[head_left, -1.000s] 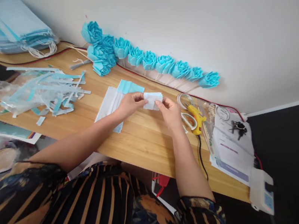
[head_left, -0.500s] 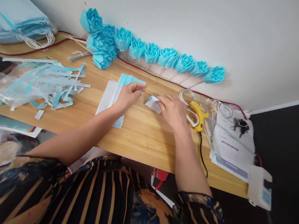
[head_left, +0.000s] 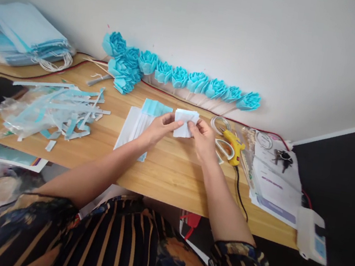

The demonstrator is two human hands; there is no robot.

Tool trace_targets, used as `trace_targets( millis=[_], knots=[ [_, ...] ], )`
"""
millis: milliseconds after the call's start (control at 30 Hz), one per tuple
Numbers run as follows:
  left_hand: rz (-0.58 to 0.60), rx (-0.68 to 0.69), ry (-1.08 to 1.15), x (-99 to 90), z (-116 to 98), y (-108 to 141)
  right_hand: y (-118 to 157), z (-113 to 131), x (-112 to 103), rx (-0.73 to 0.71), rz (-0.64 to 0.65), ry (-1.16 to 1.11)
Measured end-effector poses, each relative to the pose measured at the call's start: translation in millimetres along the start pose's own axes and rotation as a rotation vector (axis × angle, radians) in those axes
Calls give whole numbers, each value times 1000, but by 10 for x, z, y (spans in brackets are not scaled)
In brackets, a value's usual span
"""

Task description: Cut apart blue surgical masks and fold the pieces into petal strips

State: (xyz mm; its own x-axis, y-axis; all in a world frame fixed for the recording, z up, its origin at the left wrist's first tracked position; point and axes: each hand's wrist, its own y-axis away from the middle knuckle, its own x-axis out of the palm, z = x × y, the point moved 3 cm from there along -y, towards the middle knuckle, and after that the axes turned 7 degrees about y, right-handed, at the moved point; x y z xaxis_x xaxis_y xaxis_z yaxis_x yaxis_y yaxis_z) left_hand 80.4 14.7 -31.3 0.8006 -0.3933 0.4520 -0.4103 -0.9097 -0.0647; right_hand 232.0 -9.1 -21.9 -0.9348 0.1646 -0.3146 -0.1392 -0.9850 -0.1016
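Both hands meet above the middle of the wooden desk (head_left: 164, 171); the left hand (head_left: 158, 129) and right hand (head_left: 202, 138) each pinch a side of a small white folded piece (head_left: 185, 121), fingers closed on its edges, lifted just clear of the wood. The desk stands against a plain white wall (head_left: 214, 26); a row of blue paper flowers (head_left: 179, 77) leans along it; cut blue strips (head_left: 56, 107) lie to the left, a stack of face masks (head_left: 27, 35) in the far corner; a yellow glue gun (head_left: 234, 143) and papers (head_left: 274, 180) sit to the right, beside dark floor (head_left: 351, 187).
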Motion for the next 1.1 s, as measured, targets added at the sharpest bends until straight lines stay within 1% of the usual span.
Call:
trace_targets(
  millis=[100,167,233,333,433,500,567,733,900,1100],
  knots=[
    [-101,-28,33,-74,21,-17,7,-6,39,-7,22,-3],
    [-152,-12,19,-110,9,-21,7,-7,50,-26,29,-1],
    [-179,14,-1,-122,-17,-18,4,-3,42,-39,32,3],
    [-176,67,-89,-115,-56,-16,-4,18,-14,-69,22,64],
    [-175,140,-266,-136,-70,-33,-21,34,-93,-116,-21,263],
    [-175,165,-349,-170,-48,-54,-37,16,-117,-131,-29,362],
    [-171,152,-387,-211,-6,-79,-56,-31,-108,-128,-6,365],
    [-145,54,-441,-267,87,-119,-99,-163,-47,-112,42,324],
    [-150,64,-455,-270,93,-124,-133,-231,-34,-123,72,306],
    [-159,51,-426,-261,96,-122,-129,-228,-38,-135,68,322]
  ],
)
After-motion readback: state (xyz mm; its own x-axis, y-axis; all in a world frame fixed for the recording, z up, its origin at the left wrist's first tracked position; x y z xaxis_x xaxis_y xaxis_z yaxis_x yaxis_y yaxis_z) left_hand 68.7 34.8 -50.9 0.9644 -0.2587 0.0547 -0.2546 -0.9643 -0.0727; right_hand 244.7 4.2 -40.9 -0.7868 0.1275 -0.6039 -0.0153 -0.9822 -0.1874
